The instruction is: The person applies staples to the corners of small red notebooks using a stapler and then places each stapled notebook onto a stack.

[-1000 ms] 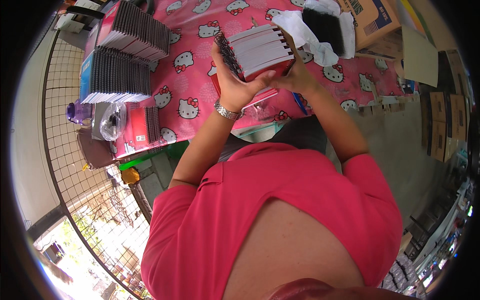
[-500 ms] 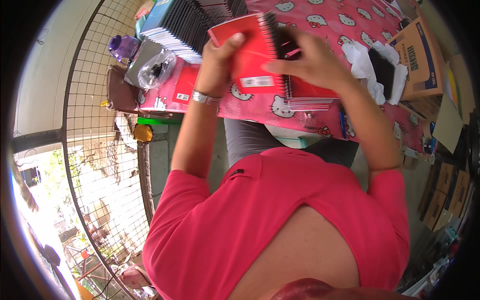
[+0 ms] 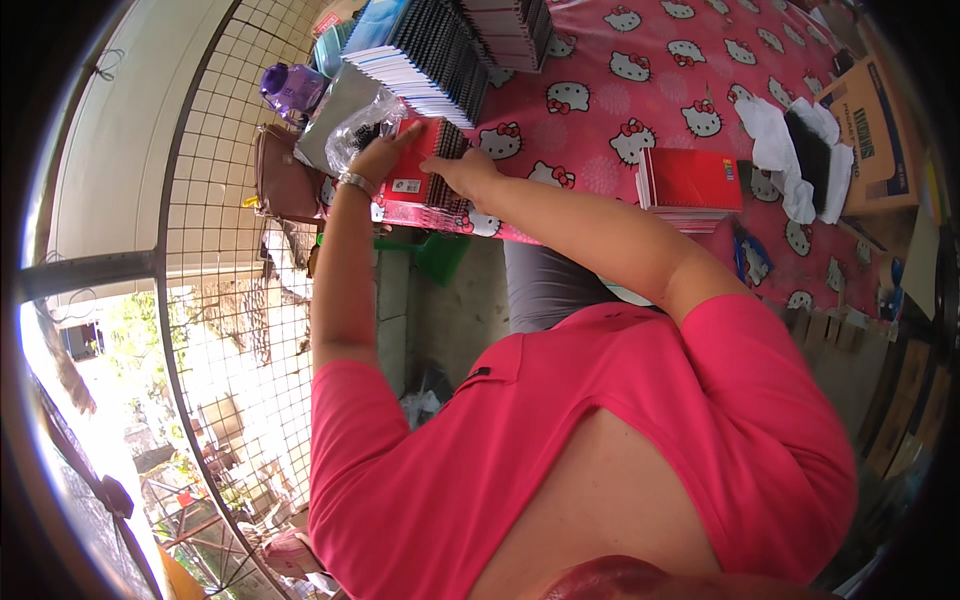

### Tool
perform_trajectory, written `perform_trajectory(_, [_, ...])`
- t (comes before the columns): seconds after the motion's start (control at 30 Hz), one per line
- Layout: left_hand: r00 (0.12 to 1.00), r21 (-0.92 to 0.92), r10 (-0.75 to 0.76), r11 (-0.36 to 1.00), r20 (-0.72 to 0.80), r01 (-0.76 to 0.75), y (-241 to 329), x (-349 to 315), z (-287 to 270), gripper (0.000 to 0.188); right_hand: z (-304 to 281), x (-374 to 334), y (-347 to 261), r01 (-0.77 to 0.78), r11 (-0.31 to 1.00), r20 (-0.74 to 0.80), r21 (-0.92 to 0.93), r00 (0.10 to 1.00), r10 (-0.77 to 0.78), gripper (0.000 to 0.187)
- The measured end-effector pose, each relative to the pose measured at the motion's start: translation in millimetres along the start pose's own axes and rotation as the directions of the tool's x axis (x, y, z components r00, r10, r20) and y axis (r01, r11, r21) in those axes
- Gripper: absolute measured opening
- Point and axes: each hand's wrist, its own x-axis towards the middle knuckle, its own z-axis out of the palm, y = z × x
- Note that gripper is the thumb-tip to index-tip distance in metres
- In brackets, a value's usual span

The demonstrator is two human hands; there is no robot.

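Observation:
A red spiral notebook [image 3: 410, 187] lies at the table's left front, its dark coil facing right. My left hand [image 3: 383, 158] grips its left side, thumb on the cover. From the right, my right hand [image 3: 462, 174] holds the coil edge with its fingers closed. More red covers seem to lie beneath it, though my hands hide how many. Farther right sits a low pile of red notebooks [image 3: 692, 182], apart from both hands. Behind my hands stands a tall stack of blue-covered spiral notebooks [image 3: 408, 75], beside another stack of notebooks [image 3: 507, 35].
A crumpled clear plastic bag [image 3: 362, 128] and a brown pouch [image 3: 287, 172] are at the left, near a purple bottle [image 3: 290, 90]. On the right are white wrapping paper [image 3: 772, 160] and a cardboard box [image 3: 872, 135]. The pink patterned tablecloth [image 3: 590, 130] covers the table.
Both hands have carried the red notebook left and lowered it beside the plastic bag. The right-hand pile of red notebooks is now uncovered. My view has shifted slightly.

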Motion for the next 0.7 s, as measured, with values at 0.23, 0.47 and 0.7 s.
perform_trajectory(0.23, [0.984, -0.319, -0.175, 0.932, 0.017, 0.171, 7, -12, 30, 0.058, -11, -21, -17, -0.012, 0.961, -0.03, -0.277, 1.0, 0.004, 0.074])
perform_trajectory(0.47, [0.984, -0.268, -0.174, 0.947, 0.032, 0.176, 3, -5, 12, 0.058, 8, -26, -16, 0.043, 0.945, -0.037, -0.323, 0.998, -0.058, 0.096])
perform_trajectory(0.7, [0.988, -0.164, -0.088, 0.981, 0.127, 0.108, 12, 0, 14, 0.056, 11, -29, 40, 0.057, 0.998, -0.269, 0.033, 0.962, -0.046, 0.111])
